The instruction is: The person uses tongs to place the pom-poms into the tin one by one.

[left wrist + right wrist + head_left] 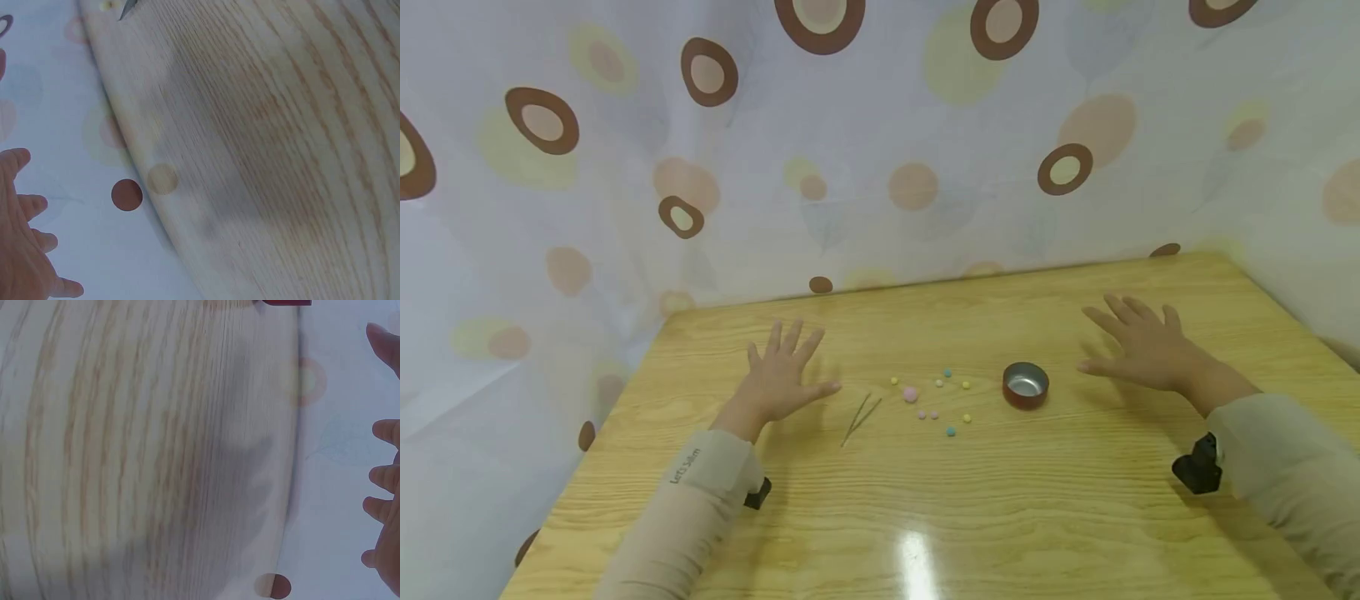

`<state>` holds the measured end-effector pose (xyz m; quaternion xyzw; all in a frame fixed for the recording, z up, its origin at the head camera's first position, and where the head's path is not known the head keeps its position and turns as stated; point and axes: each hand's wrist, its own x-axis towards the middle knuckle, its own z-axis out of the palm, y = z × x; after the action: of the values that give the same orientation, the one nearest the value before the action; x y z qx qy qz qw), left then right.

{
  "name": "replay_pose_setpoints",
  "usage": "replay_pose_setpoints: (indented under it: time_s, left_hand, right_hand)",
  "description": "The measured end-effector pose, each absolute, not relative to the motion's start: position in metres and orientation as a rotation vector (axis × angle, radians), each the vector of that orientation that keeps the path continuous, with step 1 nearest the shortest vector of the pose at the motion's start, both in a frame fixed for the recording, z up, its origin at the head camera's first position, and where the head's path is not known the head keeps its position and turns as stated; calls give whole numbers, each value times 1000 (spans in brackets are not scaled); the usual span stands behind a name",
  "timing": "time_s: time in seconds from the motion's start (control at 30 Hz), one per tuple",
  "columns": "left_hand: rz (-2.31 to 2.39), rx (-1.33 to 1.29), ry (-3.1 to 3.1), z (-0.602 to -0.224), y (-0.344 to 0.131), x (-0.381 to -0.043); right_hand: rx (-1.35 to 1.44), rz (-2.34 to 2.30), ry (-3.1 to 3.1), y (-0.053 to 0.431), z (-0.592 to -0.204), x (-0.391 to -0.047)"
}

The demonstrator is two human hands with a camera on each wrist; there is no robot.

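My left hand (780, 379) is held above the table with its fingers spread, holding nothing. Closest to it lies a pair of tweezers (854, 423), whose tip also shows at the top of the left wrist view. On the other side my right hand (1152, 347) hovers with spread fingers, also without anything in it. A small round bowl (1026, 398), red outside and metallic inside, stands left of that hand. Between tweezers and bowl several small beads are scattered: a larger pink one (910, 394), small pink ones (922, 415), yellow ones (967, 418), blue ones (951, 432) and a pale one (939, 383).
The wooden table (1000, 508) meets a patterned curtain (880, 108) at its back and sides. Black wrist cameras show under the left sleeve (700, 492) and the right sleeve (1277, 450). A bright reflection lies near the table's front.
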<state>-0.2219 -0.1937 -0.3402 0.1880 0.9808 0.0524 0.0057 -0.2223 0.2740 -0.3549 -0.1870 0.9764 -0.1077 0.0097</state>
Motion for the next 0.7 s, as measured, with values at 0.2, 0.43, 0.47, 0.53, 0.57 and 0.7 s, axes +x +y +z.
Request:
replay_pose_setpoints:
  time_s: [0.2, 0.43, 0.47, 0.53, 0.57, 0.7]
  left_hand:
    - [169, 604, 3065, -344, -192, -220]
    - [189, 626, 3057, -346, -186, -215]
    - [190, 628, 3056, -346, -186, -215]
    - [175, 625, 3056, -347, -185, -214]
    - [172, 625, 3056, -347, -184, -213]
    - [160, 642, 3063, -349, -184, -211]
  right_hand:
    - [-615, -346, 3044, 267, -357, -221]
    - [-639, -343, 3033, 261, -362, -222]
    - [-646, -354, 3032, 260, -363, -222]
    - [-661, -367, 3032, 258, -364, -222]
    - [-670, -376, 3033, 257, -365, -222]
    - [-683, -387, 3036, 253, -368, -223]
